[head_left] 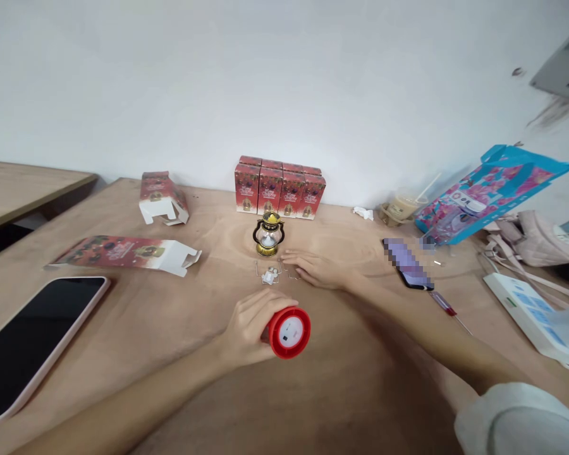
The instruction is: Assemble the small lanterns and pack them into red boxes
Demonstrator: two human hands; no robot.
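Head view: the left hand [253,325] grasps a red cylinder [289,333], with the fingers curled over its upper side and its round end turned toward the camera. The right hand [320,268] lies low over the table [360,385], fingers outstretched and grasping nothing that shows; whether a fingertip touches the thin wires [290,273] just beside it cannot be told. White bits [269,277] lie left of the right fingertips, beyond the left knuckles. A lantern [268,235] stands upright just past the right fingertips, and the boxes [279,189] stand farther beyond them. Handling, as judged by appearance: the cylinder is probably light, stiff plastic, smooth enough to turn in a loose grip. Hold it around the side wall, close behind the raised rim, which should act as a stop for the fingers; keep fingertips off the label [292,332] in its end. The lantern's clear middle looks brittle; take hold at the dark base or a side handle, without squeezing. The wires appear fine and easily bent, so pinch each lightly between fingertip and thumb.
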